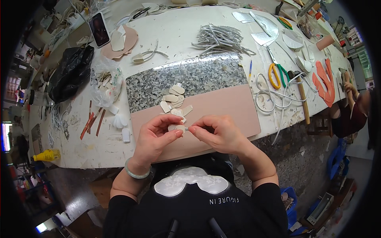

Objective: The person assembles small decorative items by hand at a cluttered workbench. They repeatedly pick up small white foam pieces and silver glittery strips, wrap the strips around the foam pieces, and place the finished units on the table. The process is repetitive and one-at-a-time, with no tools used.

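Observation:
Over the pink sheet (226,105), my left hand (154,135) pinches a small cream tab (173,127) between thumb and fingers. Thumb and forefinger of my right hand (220,133) close on the small silvery end that sticks out of this tab, so both hands hold the same piece. Fingertips hide part of it. Just beyond my hands, a loose pile of similar cream tabs (171,101) lies partly on the pink sheet and partly on the speckled stone slab (151,83).
A bundle of grey cords (218,39) lies behind the slab. To the right are scissors (278,73), a hammer (303,99) and looped white cord (264,95). On the left stand a black bag (71,73), a clear bag (105,81) and a yellow bottle (47,155). Another person sits at far right.

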{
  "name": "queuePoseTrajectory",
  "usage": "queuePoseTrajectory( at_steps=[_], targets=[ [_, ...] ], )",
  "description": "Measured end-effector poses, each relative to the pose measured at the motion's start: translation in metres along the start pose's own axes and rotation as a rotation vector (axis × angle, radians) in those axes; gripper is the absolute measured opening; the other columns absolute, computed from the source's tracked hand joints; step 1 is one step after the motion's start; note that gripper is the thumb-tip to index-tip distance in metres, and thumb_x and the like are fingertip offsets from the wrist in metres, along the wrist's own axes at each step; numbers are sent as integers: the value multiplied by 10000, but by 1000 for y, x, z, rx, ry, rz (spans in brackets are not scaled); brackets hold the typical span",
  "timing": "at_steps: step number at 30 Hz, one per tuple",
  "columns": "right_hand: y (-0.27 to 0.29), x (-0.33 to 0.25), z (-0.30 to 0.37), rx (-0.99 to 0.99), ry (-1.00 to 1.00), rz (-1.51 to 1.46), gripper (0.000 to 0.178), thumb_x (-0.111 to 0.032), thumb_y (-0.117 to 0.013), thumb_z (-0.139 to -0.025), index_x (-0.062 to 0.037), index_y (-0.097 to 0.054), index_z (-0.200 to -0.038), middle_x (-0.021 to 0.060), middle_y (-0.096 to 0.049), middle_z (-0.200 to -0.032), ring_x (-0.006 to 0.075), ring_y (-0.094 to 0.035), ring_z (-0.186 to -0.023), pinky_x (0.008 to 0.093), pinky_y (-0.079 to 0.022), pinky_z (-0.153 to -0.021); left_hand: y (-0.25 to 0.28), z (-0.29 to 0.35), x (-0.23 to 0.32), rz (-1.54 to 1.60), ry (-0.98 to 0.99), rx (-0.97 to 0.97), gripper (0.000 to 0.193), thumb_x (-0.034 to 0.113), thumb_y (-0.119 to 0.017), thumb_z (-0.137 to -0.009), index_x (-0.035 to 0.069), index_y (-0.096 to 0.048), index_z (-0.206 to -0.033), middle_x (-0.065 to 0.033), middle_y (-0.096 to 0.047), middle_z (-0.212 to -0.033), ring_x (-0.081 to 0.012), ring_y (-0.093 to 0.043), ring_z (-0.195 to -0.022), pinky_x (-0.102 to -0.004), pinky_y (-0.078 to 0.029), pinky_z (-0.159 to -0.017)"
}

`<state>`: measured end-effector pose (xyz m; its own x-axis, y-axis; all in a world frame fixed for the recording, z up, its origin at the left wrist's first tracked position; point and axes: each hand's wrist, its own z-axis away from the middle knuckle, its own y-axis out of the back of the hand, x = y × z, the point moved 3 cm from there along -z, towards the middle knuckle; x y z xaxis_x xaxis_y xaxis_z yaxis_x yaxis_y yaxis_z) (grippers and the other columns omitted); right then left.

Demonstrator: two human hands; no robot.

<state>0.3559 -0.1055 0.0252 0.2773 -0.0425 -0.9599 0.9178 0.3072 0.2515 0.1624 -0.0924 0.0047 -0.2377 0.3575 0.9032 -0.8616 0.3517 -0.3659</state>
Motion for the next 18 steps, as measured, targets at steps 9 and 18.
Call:
queuePoseTrajectory(
  at_steps=[9, 18],
  targets=[
    [0, 2, -1, 1, 13, -9, 196, -171, -649, -876, 19, -694, -885, 107, -646, -655, 117, -569, -551, 280, -447, -506, 1, 0, 0, -27, -9, 12, 335, -75, -643, -839, -51, -571, -1165, -104, -611, -1108, -138, -588, -1001, -263, -500, -875],
    [0, 5, -2, -60, -58, -86, 197, -175, -639, -887, 11, -694, -919, 99, -665, -699, 127, -578, -580, 278, -452, -529, 0, 0, -2, -37, -21, 35, 396, -94, -628, -837, -60, -533, -1221, -110, -593, -1133, -140, -573, -1041, -252, -503, -868]
  ],
)
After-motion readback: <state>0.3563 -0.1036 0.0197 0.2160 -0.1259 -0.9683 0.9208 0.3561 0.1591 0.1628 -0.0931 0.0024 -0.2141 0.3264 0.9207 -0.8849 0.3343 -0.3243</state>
